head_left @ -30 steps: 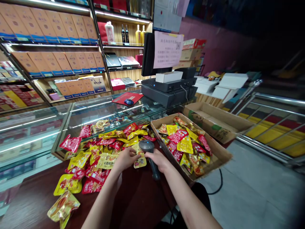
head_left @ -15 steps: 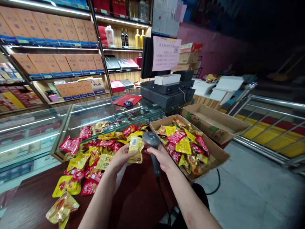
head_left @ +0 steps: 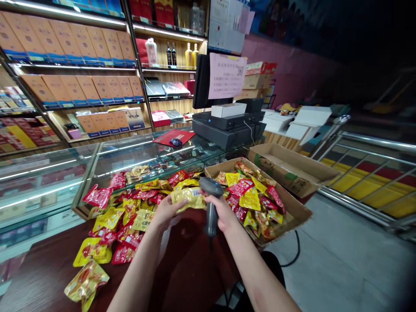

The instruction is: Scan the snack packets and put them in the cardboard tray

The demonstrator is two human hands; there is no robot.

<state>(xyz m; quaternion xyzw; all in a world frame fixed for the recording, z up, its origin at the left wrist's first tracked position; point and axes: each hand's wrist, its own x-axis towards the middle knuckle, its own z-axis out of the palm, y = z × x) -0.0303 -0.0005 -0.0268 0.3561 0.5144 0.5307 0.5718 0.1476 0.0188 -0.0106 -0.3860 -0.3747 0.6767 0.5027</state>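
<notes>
My left hand (head_left: 167,211) pinches a pale gold snack packet (head_left: 186,199) at its left end; the packet lies sideways, its white label toward the right. My right hand (head_left: 219,211) is wrapped round the handle of a dark barcode scanner (head_left: 212,203), and its fingers are close to the packet's right end; whether they touch it I cannot tell. The scanner's head is just right of the packet. Left of my hands spreads a pile of red and yellow snack packets (head_left: 130,210). On the right, a cardboard box (head_left: 294,216) holds more such packets.
A second cardboard box (head_left: 299,173) stands behind the first. Beyond the glass counter (head_left: 123,149) are a mouse (head_left: 176,142) on a red mat, a monitor (head_left: 202,82) and a black cash drawer (head_left: 224,132). A metal railing (head_left: 373,147) runs at the right.
The gold packet has turned from upright to sideways, its label now at the right by the scanner. The scanner has shifted slightly right and tilted.
</notes>
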